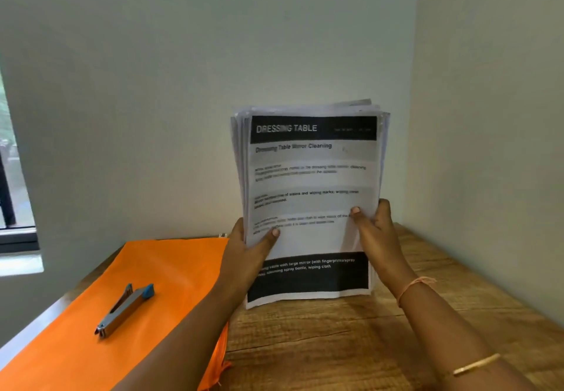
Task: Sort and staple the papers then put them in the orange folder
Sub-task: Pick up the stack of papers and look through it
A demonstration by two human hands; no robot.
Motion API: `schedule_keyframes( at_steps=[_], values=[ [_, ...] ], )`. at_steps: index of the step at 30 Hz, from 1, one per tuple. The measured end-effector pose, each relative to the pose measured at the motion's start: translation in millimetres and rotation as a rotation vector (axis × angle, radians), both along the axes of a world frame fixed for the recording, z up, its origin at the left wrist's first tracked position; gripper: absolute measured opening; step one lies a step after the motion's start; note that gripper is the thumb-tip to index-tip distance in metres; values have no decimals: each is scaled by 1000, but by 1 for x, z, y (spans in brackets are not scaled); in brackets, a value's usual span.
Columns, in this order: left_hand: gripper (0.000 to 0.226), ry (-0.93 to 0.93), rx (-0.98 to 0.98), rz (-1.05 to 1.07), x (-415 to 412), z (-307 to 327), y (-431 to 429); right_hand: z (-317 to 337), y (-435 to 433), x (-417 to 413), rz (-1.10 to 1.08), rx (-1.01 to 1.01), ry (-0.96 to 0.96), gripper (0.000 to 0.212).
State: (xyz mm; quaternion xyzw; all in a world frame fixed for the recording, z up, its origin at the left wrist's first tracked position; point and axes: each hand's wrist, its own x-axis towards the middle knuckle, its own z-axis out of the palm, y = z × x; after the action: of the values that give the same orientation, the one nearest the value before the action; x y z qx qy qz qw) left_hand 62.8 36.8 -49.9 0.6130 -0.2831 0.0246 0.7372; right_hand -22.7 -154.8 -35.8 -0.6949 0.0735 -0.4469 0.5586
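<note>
My left hand (244,256): clamped on the left edge of the papers (311,183), thumb across the printed front, fingers out of sight behind.
My right hand (377,232): pinching the right edge the same way, thumb on the front sheet.
Papers: upright between my two hands, the page headed "Dressing Table" facing me. The top edges are fanned and uneven. I cannot tell whether the bottom edge touches the table (396,345) below my wrists.
Orange folder (158,268): flat on the table, just left of my left forearm.
Stapler (123,309): lying on the folder, further left of that hand, untouched.
Step, as I judge it: squaring the stack before sorting it.
Doing it well: I should loosen both grips a little and tap the bottom edge on the wood so the sheets drop level, then tap a side edge too.
Risk: too slack a hold and the back sheets slide out; too tight and they will not level.
</note>
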Motion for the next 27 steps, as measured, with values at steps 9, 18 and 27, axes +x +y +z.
schedule_keyframes(
  at_steps=[9, 18, 27],
  values=[
    [28, 43, -6, 37, -1, 0, 0, 3, 3, 0, -14, 85, -9, 8],
    [39, 5, 193, 116, 1, -9, 0, -5, 7, 3, -33, 111, -10, 9],
    [43, -151, 462, 175, -5, -19, -4, -19, 1, 7, -68, 34, 122, 8]
  ],
)
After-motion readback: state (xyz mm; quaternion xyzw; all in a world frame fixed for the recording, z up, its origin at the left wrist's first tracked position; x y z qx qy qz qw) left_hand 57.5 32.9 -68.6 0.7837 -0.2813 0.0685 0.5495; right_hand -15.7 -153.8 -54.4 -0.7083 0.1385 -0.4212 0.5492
